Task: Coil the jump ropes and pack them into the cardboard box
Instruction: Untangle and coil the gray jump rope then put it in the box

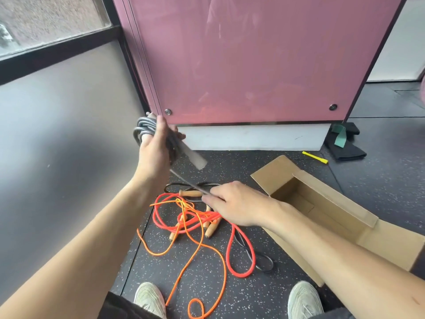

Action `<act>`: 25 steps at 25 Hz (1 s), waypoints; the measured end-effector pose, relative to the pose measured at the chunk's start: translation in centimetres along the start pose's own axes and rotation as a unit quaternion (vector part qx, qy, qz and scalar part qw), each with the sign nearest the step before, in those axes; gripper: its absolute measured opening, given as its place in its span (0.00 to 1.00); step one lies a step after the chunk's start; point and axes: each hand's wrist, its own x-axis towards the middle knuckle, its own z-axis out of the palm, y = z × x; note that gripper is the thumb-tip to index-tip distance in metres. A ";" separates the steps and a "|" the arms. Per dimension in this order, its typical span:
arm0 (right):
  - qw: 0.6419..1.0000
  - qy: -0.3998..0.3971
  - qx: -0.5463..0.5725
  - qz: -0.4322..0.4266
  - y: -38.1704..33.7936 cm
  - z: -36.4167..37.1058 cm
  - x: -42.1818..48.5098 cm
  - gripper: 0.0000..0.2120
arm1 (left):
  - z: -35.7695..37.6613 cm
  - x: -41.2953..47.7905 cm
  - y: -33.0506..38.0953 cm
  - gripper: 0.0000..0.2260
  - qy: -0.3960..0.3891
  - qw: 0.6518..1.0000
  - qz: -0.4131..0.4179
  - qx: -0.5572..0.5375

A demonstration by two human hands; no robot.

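My left hand [154,150] is raised and grips a coiled grey jump rope [142,128] with a pale handle [194,157] sticking out to the lower right. A taut strand of that grey rope runs down to my right hand [232,204], which pinches it above the floor. Below lie a tangled red rope [230,249], a thinner orange rope [195,256] and a black rope [264,264], with several wooden handles [211,229] among them. An open cardboard box [340,203] stands on the floor to the right, its visible inside bare.
A pink panel [253,61] on a white base stands just behind the ropes. A yellow stick [315,157] and dark cloth with a green strap [342,140] lie at the back right. My two shoes [149,300] are at the bottom edge. The floor is dark and speckled.
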 end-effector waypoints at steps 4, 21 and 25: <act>0.986 0.132 -0.037 -0.096 -0.1 -2.1 -0.8 0.17 | -2.4 -0.3 -0.7 0.23 -0.100 0.842 0.031 0.529; 0.857 0.237 0.453 0.061 -1.0 -1.8 0.3 0.12 | 1.7 -4.2 0.5 0.12 -0.397 0.878 -0.268 -0.011; 0.854 0.394 0.313 0.131 -1.7 -1.8 0.7 0.14 | 3.2 -4.7 -0.1 0.11 -0.268 0.938 -0.175 0.136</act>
